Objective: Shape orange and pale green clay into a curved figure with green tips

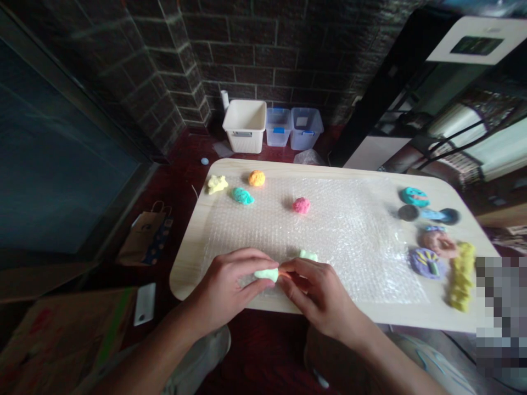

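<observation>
Dark brick wall point(251, 33) behind, white bin point(247, 122) on the floor at its foot. Pale wooden table point(185, 269), rounded corners, most of its top under bubble wrap point(346, 219).

Work is at the near side, roughly mid-length. Left hand point(226, 285): thumb below, fingers above, closed lightly on a pale green lump point(267, 275). Right hand point(323, 293): fingertips drawn nearly together on a small orange bit point(285, 274), right at the lump's right end. Whether the two are joined or only meeting, cannot tell; fingertips cover the spot.

Handling, my judgement: the stuff looks like soft modelling clay, so the left should cradle more than squeeze — a hard pinch would likely dent or flatten the lump. Right does the fine work: small pressure, straight along the lump's length, thumb and finger sharing it evenly.

Edges: the near table edge runs just under the hands, so anything dropped could miss the top; working a little farther in would be safer. Second pale green piece point(308, 255) sits just beyond the right fingers — lift over it, don't sweep. Pink lump point(302, 206) farther off. Roomiest stretch: the wrap rightward, up to the purple disc point(427, 262) and yellow strip point(462, 277).
</observation>
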Motion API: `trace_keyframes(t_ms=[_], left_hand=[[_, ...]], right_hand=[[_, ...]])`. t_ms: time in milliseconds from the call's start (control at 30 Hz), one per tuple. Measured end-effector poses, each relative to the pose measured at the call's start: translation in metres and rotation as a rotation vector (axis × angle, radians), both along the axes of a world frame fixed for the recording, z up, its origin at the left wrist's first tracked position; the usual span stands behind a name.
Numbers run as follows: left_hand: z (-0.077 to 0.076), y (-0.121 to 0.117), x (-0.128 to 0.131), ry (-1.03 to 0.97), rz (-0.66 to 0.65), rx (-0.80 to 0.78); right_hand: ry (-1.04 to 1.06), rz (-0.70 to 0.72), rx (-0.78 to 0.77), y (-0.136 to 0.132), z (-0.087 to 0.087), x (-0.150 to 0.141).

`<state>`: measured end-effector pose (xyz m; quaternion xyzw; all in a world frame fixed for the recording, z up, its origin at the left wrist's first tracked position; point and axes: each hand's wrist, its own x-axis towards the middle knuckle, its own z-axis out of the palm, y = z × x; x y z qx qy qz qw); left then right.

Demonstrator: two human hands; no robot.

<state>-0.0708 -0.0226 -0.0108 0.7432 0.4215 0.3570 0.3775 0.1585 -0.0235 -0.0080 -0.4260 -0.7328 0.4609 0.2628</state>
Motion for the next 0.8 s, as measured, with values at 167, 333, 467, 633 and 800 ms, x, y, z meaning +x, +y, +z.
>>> trace_keyframes(t_ms=[167,333,467,633,800], left_hand=[[0.0013,0.0006,0.0039,-0.01,0.026,-0.017],[0.0027,0.0027,0.005,0.014,0.041,-0.101],[0.0044,0.0045,0.003,0.026,0.049,-0.242],[0.0066,0.0041,0.0012,0.023,0.064,-0.328],[0.0037,0.0021,0.0038,-0.032,0.077,-0.338]], right_hand=[[0.006,-0.011,0.004,0.0008,0.0005,-0.0007],[-0.006,-0.017,-0.022,0.0015,0.0017,-0.0008],[0.04,-0.003,-0.085,0.0022,0.0043,-0.0017],[0.012,-0.004,-0.028,0.0032,0.0045,0.0002],[-0.03,0.002,0.088,0.0033,0.0031,0.002]])
